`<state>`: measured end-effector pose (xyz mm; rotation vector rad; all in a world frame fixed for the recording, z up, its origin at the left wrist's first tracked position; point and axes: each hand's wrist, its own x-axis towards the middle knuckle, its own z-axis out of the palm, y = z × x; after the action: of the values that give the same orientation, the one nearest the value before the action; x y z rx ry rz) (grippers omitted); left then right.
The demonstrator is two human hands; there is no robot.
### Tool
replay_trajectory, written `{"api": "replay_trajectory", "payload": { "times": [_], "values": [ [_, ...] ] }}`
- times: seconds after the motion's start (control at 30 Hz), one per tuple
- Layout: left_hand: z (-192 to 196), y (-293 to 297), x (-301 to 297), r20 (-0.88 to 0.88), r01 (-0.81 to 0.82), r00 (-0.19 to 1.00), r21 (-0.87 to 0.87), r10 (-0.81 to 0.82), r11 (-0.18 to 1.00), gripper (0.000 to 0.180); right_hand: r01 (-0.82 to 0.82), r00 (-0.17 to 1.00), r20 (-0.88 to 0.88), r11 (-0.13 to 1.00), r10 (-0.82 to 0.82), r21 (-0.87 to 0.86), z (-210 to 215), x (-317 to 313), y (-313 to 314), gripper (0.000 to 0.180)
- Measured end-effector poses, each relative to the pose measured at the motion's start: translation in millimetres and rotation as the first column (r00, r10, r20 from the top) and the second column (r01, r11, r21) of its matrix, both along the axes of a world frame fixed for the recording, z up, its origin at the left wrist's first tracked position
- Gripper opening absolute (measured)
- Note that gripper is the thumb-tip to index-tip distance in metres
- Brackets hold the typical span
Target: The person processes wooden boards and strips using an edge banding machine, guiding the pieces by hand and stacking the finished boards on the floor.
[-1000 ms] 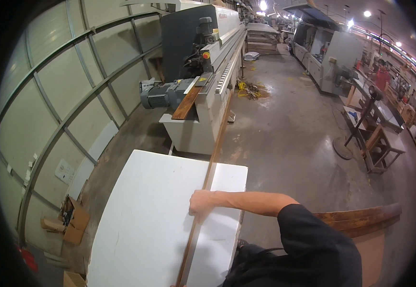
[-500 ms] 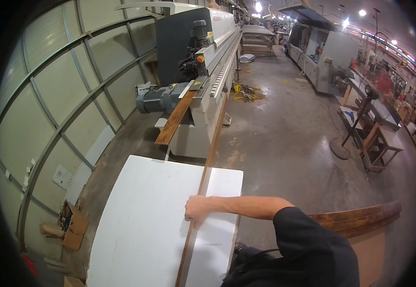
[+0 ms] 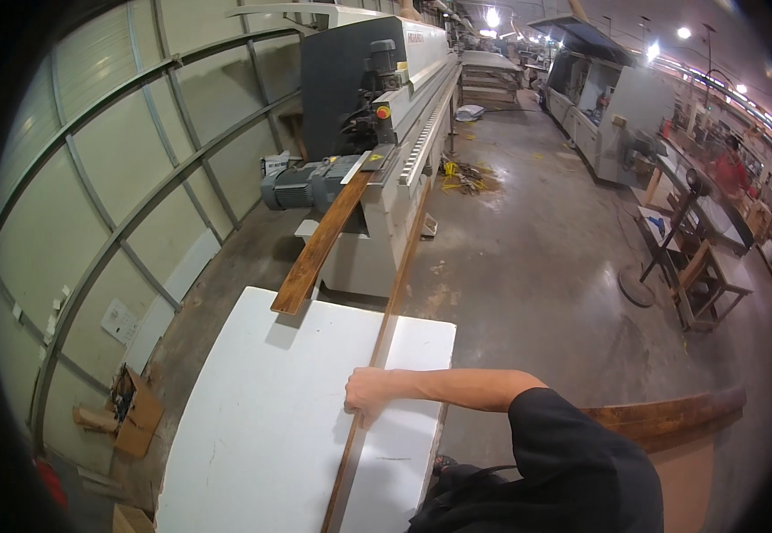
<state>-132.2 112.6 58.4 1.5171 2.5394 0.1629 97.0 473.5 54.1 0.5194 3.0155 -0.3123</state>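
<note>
On my feed, the right hand [image 3: 368,393] has its fingers curled around the narrow brown strip [image 3: 396,289], spanning the white surface [image 3: 253,409]; a slack grip could let its far end swing.

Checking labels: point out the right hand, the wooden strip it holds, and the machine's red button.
Right hand [image 3: 369,392]: head view, back of hand.
Wooden strip [image 3: 382,338]: head view, stretch beyond hand.
Red button [image 3: 383,112]: head view, its face.
</note>
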Motion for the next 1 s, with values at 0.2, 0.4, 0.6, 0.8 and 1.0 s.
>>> {"api": "replay_trajectory", "payload": {
  "times": [0.2,0.4,0.6,0.8,1.0],
  "values": [
    [-2,1,-1,0.016,-0.013,1.0,0.015,0.013,1.0,0.034,0.001,0.999,0.044,1.0,-0.001,0.001,-3,-1,3,0.036],
    [-18,-6,-3,-0.044,-0.066,0.997,0.062,0.069,0.996,0.031,-0.063,0.998,0.027,0.998,0.062,0.013,3,0,5,0.041],
    [-13,-4,-2,0.038,-0.082,0.996,0.049,0.08,0.995,0.031,-0.036,0.998,0.059,0.999,0.036,-0.013,7,-1,4,0.044],
    [-10,-4,-4,0.065,-0.079,0.995,0.069,0.074,0.994,0.029,-0.093,0.995,0.044,0.996,0.092,0.014,4,-4,6,0.048],
    [-20,-9,-7,0.05,-0.06,0.997,0.136,0.053,0.989,0.03,-0.106,0.993,0.06,0.993,0.104,0.046,5,-6,3,0.046]
  ]
}}
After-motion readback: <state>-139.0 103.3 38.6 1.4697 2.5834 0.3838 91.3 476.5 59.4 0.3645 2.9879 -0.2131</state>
